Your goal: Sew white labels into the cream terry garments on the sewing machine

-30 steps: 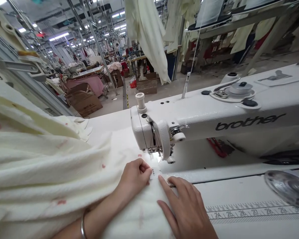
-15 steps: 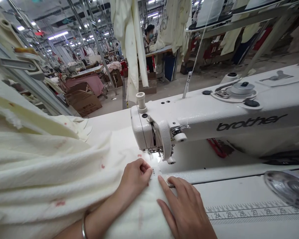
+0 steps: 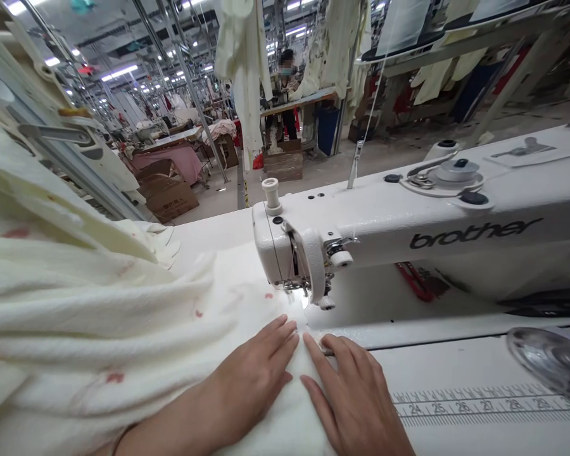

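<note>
A cream fabric [image 3: 99,329] with small red marks is bunched over the table on the left and runs under the needle area of a white Brother sewing machine [image 3: 408,234]. My left hand [image 3: 254,373] lies flat on the fabric with fingers stretched toward the presser foot [image 3: 298,292]. My right hand [image 3: 356,392] rests flat beside it, fingers extended, its index fingertip touching the left hand's fingertips just in front of the needle. Neither hand grips anything.
A printed ruler strip [image 3: 484,405] runs along the table front at the right, with a shiny metal part [image 3: 551,361] above it. Behind the machine, pale garments hang from racks, a person stands at a far table [image 3: 287,66], and cardboard boxes [image 3: 168,193] sit on the floor.
My left hand has opened from a pinch on a small white label to lying flat on the fabric; the label is no longer visible. My right hand has barely moved.
</note>
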A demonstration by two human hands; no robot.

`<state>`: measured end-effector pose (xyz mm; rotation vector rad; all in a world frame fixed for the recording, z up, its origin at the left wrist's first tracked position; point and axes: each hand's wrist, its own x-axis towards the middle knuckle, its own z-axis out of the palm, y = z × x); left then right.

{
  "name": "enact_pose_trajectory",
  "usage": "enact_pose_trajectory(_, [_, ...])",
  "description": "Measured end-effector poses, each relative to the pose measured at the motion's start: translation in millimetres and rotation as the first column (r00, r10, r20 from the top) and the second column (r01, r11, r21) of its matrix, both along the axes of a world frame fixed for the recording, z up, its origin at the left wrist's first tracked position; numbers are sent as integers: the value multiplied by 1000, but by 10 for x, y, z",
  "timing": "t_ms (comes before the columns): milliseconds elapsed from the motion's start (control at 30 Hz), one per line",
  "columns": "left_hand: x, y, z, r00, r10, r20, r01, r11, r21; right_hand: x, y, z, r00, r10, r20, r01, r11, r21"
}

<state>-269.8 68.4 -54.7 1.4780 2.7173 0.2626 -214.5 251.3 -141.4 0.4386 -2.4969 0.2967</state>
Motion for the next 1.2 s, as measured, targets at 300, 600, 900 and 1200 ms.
enact_pose_trajectory(300, [-91, -79, -161, 997, -76, -35, 73, 995, -66, 5, 14, -30, 1000, 7, 15, -7, 1000, 6])
enact_pose_trajectory(600, [-77, -74, -198, 998, -47, -38, 45, 998, -55, -4, 23, -9, 999, 6, 41, -6, 1000, 7])
enact_pose_trajectory(900, [-77, -63, -181, 997, -59, -58, 56, 998, -38, 13, 24, -22, 1000, 7, 17, -7, 1000, -19])
enact_pose_trajectory(1200, [-103, -89, -187, 995, -68, -78, 60, 993, -97, -726, 367, 307, 996, 53, 67, -56, 998, 32])
